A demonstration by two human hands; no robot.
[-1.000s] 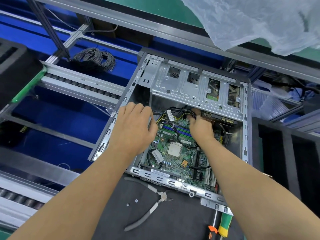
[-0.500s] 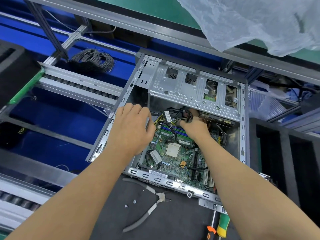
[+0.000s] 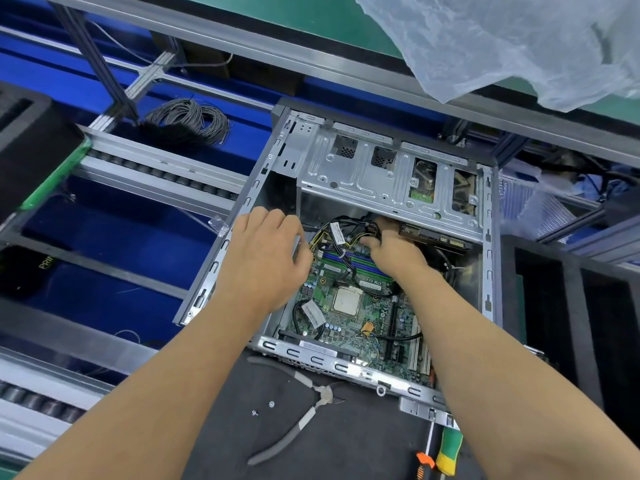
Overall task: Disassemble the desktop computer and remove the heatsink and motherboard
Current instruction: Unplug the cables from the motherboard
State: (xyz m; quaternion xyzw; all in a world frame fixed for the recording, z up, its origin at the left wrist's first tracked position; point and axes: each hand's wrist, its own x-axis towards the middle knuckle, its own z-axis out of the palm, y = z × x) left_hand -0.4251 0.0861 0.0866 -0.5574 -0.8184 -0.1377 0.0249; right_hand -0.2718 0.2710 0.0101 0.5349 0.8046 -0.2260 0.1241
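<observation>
The open grey computer case (image 3: 490, 244) lies on the dark mat, with the green motherboard (image 3: 349, 323) inside it. The bare CPU (image 3: 347, 301) shows at the board's middle; no heatsink is in view. My right hand (image 3: 391, 251) reaches deep into the case and grips a bundle of black and yellow cables (image 3: 341, 233) near the blue memory slots. My left hand (image 3: 263, 261) hovers over the case's left side with fingers curled downward; what its fingertips touch is hidden.
Grey-handled pliers (image 3: 298, 420) and two small screws (image 3: 263, 408) lie on the mat in front of the case. A screwdriver handle (image 3: 448, 452) sits at the lower right. A coil of grey wire (image 3: 187, 121) lies at the back left, plastic sheeting (image 3: 502, 43) above.
My right hand has shifted slightly left and gathered the cable bundle in its fingers. My left hand has barely moved.
</observation>
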